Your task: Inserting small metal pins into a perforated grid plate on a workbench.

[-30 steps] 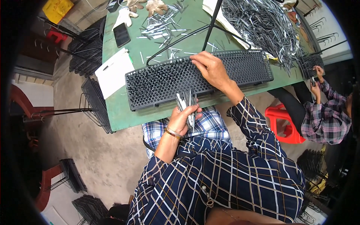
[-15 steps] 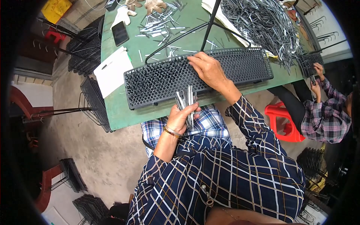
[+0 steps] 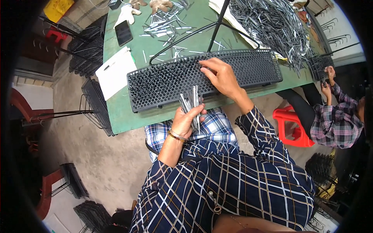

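Across the near table edge lies a long black perforated rack point(image 3: 248, 70), with round holes in rows. Many short dark pieces point(image 3: 155, 79) stand upright in its left part; holes further right look unfilled. My left hand point(image 3: 185, 118) is closed round a bundle of thin grey metal rods point(image 3: 190, 101), just in front of the rack's near edge. Over the rack's middle, my right hand point(image 3: 223, 77) has its thumb and forefinger a little apart, beside the last standing pieces. Nothing clearly shows between those fingertips.
Loose rods point(image 3: 167, 29) lie scattered on the green table point(image 3: 124, 120), with a large heap point(image 3: 268, 27) at the back right. A phone point(image 3: 124, 33), paper point(image 3: 116, 73) and gloves point(image 3: 127, 14) lie left. At right, a co-worker point(image 3: 336, 120) handles another rack, near a red stool point(image 3: 289, 128).
My right hand's fingertips have come away from the rack slightly and parted, moving a little right. My left hand keeps its bundle almost in place.
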The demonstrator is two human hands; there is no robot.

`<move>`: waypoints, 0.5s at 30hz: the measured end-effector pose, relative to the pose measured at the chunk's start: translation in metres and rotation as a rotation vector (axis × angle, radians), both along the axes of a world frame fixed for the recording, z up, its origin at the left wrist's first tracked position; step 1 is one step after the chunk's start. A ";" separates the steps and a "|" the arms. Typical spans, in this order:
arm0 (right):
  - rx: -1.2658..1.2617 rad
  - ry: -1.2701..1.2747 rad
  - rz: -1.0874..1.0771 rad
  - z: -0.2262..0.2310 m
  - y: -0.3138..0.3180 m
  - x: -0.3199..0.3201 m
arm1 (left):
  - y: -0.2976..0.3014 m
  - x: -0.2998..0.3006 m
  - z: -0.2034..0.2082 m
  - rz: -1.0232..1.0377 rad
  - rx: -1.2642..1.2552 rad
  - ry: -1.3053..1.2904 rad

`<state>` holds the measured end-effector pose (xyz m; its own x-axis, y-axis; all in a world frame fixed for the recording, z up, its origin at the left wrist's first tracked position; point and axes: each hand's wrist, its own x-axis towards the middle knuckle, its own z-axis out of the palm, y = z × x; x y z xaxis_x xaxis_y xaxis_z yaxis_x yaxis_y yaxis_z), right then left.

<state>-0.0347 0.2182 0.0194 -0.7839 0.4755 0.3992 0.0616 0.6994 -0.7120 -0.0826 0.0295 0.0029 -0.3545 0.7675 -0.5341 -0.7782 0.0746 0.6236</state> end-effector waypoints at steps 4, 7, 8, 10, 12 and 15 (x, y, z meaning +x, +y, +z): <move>0.136 0.058 0.087 -0.005 0.013 -0.008 | 0.000 0.004 0.001 -0.026 -0.020 0.000; 0.072 0.018 0.052 -0.002 0.011 -0.011 | 0.001 0.005 0.002 -0.018 -0.022 -0.011; 0.074 0.018 0.052 0.001 0.009 -0.011 | 0.001 0.005 0.001 -0.014 -0.015 -0.013; -0.072 -0.015 -0.031 0.003 0.005 -0.011 | 0.001 0.005 0.000 -0.008 -0.014 -0.022; -0.008 -0.027 -0.022 -0.003 0.008 -0.009 | 0.001 0.005 0.000 -0.006 -0.008 -0.033; 0.111 -0.010 0.009 -0.004 0.013 -0.010 | 0.001 0.004 -0.002 -0.003 0.001 -0.032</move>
